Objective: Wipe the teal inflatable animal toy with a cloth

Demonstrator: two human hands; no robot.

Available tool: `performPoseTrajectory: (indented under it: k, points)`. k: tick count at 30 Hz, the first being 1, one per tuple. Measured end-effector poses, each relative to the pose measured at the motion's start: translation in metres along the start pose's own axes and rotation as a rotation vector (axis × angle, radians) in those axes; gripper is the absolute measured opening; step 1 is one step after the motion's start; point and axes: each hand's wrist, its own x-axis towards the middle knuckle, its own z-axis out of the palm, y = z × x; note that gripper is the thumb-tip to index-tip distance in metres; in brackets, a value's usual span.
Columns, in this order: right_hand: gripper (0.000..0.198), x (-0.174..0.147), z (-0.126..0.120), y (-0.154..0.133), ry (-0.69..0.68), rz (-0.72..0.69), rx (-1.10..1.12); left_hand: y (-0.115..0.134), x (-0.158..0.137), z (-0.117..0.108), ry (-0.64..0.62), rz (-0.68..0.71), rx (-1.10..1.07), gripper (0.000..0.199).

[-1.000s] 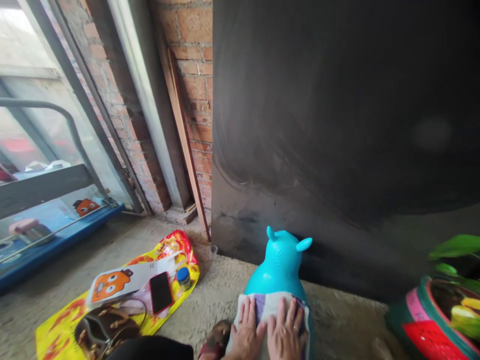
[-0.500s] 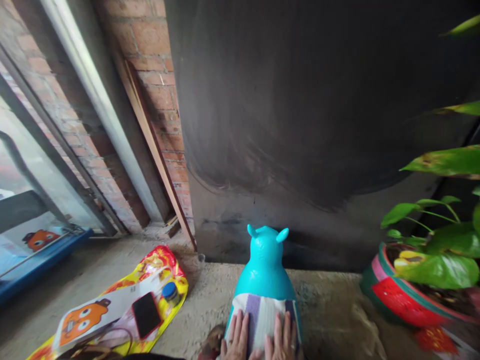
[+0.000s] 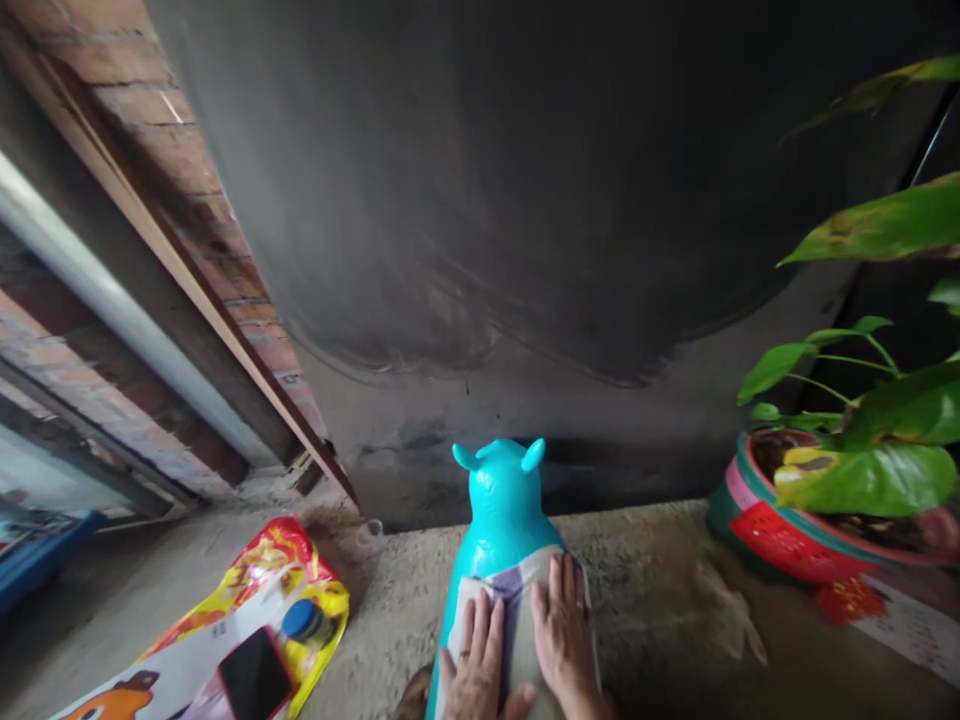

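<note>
Cloth newly askew, directly beneath right hand

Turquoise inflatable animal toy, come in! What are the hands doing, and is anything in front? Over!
Left hand, right hand: flat on striped cloth. Turquoise inflatable animal toy: cloth over its back. Ahead: dark board beyond its head.

No Text Legible, Only Small Marks

Nothing can be read for certain. At near left, the white bag carries tiny dark characters, too small to make out. The yellow-and-red plastic sheet under it bears bright print, blurred past reading. At right, the white paper shows faint marks, and the red piece with gold patterning beside it is unreadable; so is the red patch on the plant pot.
</note>
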Motion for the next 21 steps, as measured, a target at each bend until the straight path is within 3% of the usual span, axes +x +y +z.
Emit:
performPoseTrajectory:
  k: [5, 10, 15, 21]
  points:
    - [0.058, 0.064, 0.0, 0.009, -0.071, -0.041, 0.197, 0.021, 0.039, -0.014, -0.031, 0.033, 0.059, 0.108]
    - [0.055, 0.081, 0.021, 0.021, 0.003, -0.061, 0.203, 0.031, 0.048, -0.019, -0.013, 0.051, 0.086, 0.109]
    - [0.043, 0.041, 0.03, 0.031, 0.119, -0.16, 0.128, 0.035, 0.038, -0.026, -0.031, 0.052, 0.186, 0.106]
    - [0.04, -0.039, 0.047, 0.054, 0.573, -0.233, -0.191, 0.02, 0.01, -0.008, -0.086, 0.167, 0.289, 0.102]
